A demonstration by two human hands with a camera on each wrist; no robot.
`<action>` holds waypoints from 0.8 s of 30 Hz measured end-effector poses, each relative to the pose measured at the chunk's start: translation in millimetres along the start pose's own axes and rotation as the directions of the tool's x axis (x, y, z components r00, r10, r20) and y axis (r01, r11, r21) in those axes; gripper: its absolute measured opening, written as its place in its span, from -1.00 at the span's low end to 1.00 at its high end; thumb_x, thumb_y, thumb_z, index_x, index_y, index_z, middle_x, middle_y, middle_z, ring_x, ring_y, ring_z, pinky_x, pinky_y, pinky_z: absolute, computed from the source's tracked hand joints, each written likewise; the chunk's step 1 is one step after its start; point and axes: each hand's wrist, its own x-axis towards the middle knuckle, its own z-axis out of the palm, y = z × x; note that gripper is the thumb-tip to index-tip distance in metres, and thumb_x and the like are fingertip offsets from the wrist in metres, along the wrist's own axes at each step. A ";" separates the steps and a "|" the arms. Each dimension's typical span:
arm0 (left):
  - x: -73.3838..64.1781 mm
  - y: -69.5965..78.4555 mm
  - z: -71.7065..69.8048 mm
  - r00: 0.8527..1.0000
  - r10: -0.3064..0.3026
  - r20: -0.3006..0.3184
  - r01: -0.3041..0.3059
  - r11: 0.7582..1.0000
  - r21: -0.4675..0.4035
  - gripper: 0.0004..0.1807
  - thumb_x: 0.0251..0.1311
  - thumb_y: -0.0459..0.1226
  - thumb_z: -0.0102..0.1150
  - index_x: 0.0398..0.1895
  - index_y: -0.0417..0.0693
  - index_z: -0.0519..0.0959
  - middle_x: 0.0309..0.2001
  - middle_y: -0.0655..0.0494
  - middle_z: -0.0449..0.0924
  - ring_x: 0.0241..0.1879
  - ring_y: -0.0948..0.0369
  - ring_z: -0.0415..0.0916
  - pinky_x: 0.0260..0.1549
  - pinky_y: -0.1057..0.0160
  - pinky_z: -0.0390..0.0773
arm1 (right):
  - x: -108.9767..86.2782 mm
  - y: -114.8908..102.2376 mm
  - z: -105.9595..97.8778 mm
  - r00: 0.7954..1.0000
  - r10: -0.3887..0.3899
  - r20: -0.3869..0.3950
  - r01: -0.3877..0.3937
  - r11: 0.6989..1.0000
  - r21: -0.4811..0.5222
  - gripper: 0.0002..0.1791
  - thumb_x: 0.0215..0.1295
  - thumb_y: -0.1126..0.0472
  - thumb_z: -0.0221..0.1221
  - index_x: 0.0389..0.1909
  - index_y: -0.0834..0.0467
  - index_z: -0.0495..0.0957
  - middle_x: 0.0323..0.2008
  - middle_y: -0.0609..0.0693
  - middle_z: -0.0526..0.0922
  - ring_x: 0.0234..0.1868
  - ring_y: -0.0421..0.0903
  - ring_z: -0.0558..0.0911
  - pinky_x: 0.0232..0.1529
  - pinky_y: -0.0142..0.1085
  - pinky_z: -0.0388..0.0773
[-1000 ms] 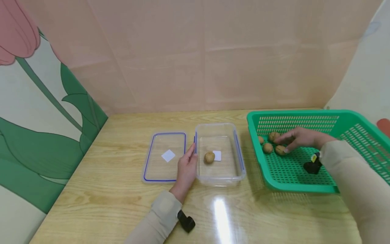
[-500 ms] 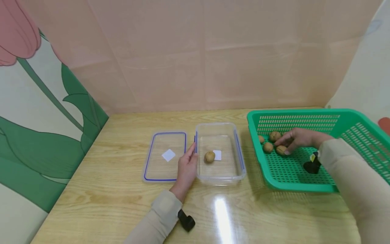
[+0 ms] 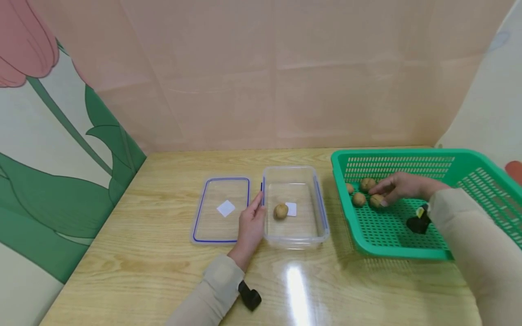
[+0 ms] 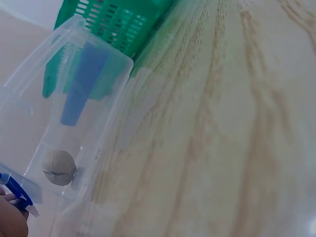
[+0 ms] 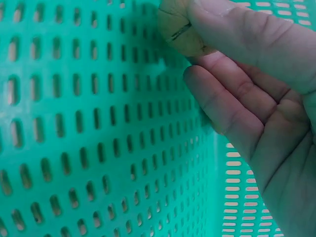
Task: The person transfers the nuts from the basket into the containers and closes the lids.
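In the green basket (image 3: 403, 251), my right hand (image 3: 401, 186) pinches a walnut (image 3: 376, 200) between thumb and fingers; the right wrist view shows the thumb on the shell of this walnut (image 5: 180, 29). Several other walnuts lie close by, including one walnut (image 3: 359, 199) near the basket's left wall. My left hand (image 3: 250, 224) rests against the left side of a clear plastic container (image 3: 307, 226), fingers extended along its wall and beside its blue latch (image 4: 17, 192). A single walnut (image 3: 281, 211) sits inside the container, next to a white square (image 3: 291, 208).
Left of the container lies its clear lid (image 3: 210, 226) with a blue seal and a white square patch. The wooden table (image 3: 142, 253) ends at a draped backdrop (image 3: 216, 77). The basket stands to the container's right, with raised walls.
My right thumb and fingers have shifted slightly on the walnut in the basket. My left hand and the container stay in place.
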 end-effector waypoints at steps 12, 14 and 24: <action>-3.7 8.6 -1.7 1.000 0.020 0.015 -0.020 1.000 -0.012 -0.53 0.30 -0.41 -0.09 0.29 -0.22 0.27 0.32 -0.04 0.22 0.34 0.05 0.11 0.32 0.10 0.14 | -10.7 -5.4 -8.2 0.996 -0.024 -0.088 0.032 0.995 0.096 -0.45 0.11 0.23 0.26 0.10 0.42 0.42 -0.02 0.12 0.60 -0.15 -0.37 0.55 -0.17 -0.43 0.54; -7.5 17.4 -2.7 1.000 0.018 0.017 -0.017 1.000 -0.012 -0.53 0.29 -0.43 -0.10 0.28 -0.27 0.26 0.32 -0.09 0.22 0.34 0.02 0.11 0.32 0.09 0.14 | -11.0 -7.2 -9.2 0.995 -0.029 -0.097 0.040 0.993 0.112 -0.45 0.13 0.23 0.25 0.11 0.41 0.41 -0.04 -0.05 0.61 -0.13 -0.39 0.53 -0.16 -0.46 0.52; -7.9 17.6 -2.5 1.000 0.019 0.009 -0.019 1.000 0.014 -0.53 0.29 -0.43 -0.09 0.28 -0.26 0.27 0.31 -0.08 0.23 0.33 0.01 0.12 0.31 0.07 0.16 | -13.3 -20.0 -9.4 0.976 -0.079 -0.205 0.102 0.990 0.101 -0.54 0.18 0.22 0.21 0.09 0.32 0.47 -0.12 -0.30 0.62 -0.11 -0.42 0.52 -0.16 -0.50 0.49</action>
